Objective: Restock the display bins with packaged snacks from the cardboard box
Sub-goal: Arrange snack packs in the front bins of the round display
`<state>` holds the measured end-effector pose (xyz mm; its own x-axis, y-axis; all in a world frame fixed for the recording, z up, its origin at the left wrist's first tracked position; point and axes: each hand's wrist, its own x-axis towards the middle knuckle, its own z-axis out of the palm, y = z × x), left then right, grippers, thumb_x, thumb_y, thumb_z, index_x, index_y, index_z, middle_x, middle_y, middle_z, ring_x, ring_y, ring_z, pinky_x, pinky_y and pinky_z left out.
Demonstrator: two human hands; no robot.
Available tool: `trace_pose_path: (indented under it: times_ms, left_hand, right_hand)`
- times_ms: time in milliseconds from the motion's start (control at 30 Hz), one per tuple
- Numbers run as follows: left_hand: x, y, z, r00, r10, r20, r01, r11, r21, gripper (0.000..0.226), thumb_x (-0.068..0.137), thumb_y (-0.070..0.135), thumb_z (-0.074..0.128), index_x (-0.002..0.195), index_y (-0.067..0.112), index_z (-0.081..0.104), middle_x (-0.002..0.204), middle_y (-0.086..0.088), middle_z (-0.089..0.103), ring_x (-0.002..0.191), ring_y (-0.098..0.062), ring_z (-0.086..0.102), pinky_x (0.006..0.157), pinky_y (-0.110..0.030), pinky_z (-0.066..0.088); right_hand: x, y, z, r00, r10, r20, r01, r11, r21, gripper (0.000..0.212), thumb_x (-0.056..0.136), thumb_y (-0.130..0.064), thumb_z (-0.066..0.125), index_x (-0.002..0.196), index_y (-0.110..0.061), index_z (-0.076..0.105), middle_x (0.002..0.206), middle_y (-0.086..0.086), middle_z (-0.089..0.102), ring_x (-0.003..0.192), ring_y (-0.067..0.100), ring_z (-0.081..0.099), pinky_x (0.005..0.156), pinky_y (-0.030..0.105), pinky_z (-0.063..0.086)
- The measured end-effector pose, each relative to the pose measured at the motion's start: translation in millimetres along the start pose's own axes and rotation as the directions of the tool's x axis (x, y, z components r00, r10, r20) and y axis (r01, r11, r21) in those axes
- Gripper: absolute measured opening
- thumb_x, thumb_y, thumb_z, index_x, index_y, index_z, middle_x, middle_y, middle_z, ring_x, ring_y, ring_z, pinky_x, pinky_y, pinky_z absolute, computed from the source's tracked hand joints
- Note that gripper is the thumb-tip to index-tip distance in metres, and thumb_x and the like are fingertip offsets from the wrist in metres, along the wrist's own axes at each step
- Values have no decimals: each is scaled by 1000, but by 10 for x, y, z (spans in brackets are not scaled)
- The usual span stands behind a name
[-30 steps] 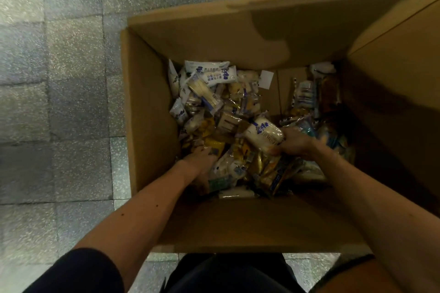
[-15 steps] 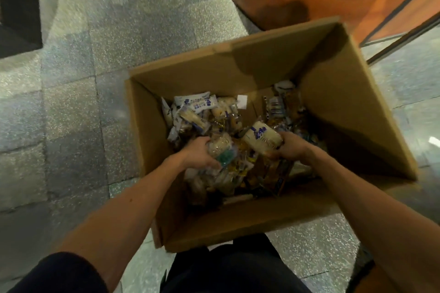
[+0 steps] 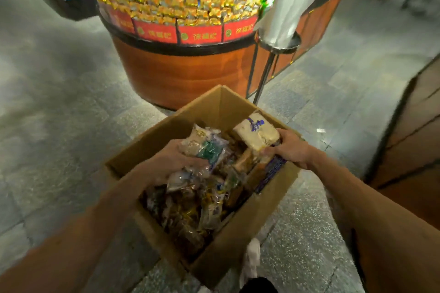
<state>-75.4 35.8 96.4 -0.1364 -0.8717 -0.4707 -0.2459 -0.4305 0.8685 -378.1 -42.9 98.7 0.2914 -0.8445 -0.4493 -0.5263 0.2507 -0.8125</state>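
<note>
Open corrugated cardboard box [image 3: 238, 245] on speckled grey stone floor [image 3: 59, 114], heaped with crinkly glossy snacks [image 3: 190, 211], left grip [image 3: 173, 162] curled round a clear pack [image 3: 207, 147] with green label, right grip [image 3: 292, 150] pinching a cream rectangular pack [image 3: 257, 133] with blue print, both just above the box, round wood-sided bin [image 3: 181, 74] beyond, piled with bright foil packets.

You had a matt brown cardboard box [image 3: 238, 240] full of glossy, crinkled plastic snack packets [image 3: 204, 207]; the display stand [image 3: 181, 76] showed smooth varnished wood, and the floor [image 3: 59, 107] was speckled, faintly shiny stone.
</note>
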Motion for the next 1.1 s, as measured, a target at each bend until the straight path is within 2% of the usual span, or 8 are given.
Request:
trace_pose_path:
  times_ms: [67,200,400,533,667,733,900,1100]
  left_hand:
    - [-154,351,95,996,86,38,-85,996,-21,36,76,4,81,110,11,70,102,-7,77,96,-25,73,80,-33,59]
    - [-414,982,475,953,249,171,-235,967,-100,44,80,7,77,121,20,64,117,-6,73,106,-24,70,92,-38,53]
    - [-771,1672,1402,911,307,276,-254,944,-212,45,70,16,76,113,11,65,106,-11,76,101,-28,72,93,-43,53]
    - [-900,1884,2180,848,284,447,-215,956,-200,38,70,14,74,107,6,68,99,-18,75,84,-29,75,69,-37,60]
    - [-1004,1964,3066,761,166,628,-148,986,-81,46,72,12,78,114,-3,66,106,-26,72,87,-36,74,67,-39,61]
    - [-1044,1967,3543,700,90,708,-140,990,12,59,74,12,83,124,-7,58,109,-29,70,88,-39,72,76,-47,60]
    - [-1378,1887,4817,532,-62,844,-133,979,155,38,75,2,73,110,-9,63,94,-29,71,64,-31,72,46,-32,57]
    - [-1724,1745,6012,454,-121,883,-180,958,224,47,68,3,80,108,-12,61,96,-29,71,72,-34,72,64,-43,62]
  right_hand:
    - [-398,-67,-180,997,-34,-74,34,999,7,57,59,-34,93,108,-20,68,105,3,75,99,23,71,92,46,57]
    - [-1211,-140,-526,978,-70,-194,86,994,73,27,80,-2,79,98,-15,65,88,2,74,77,12,73,66,26,58]
    - [-2438,89,-1048,925,-57,-375,136,973,187,31,82,2,74,110,-5,63,91,8,77,83,21,74,70,30,59]
    - [-3213,440,-1280,874,-4,-486,191,922,336,30,86,5,69,113,-3,61,88,7,75,77,18,73,66,27,59]
    - [-3955,953,-1514,806,71,-588,228,879,418,62,69,-14,87,123,-7,58,110,16,73,106,36,69,101,54,51]
    - [-4341,1237,-1619,776,101,-622,282,827,486,62,69,-7,82,125,-6,55,112,19,72,106,39,68,97,53,53]
    - [-5238,1922,-1843,729,140,-670,348,768,538,53,76,0,77,124,-2,54,111,22,72,100,38,70,86,48,59]
    - [-6129,2623,-2077,631,215,-746,330,795,509,47,82,-11,76,123,-4,55,104,16,73,88,29,70,74,41,58]
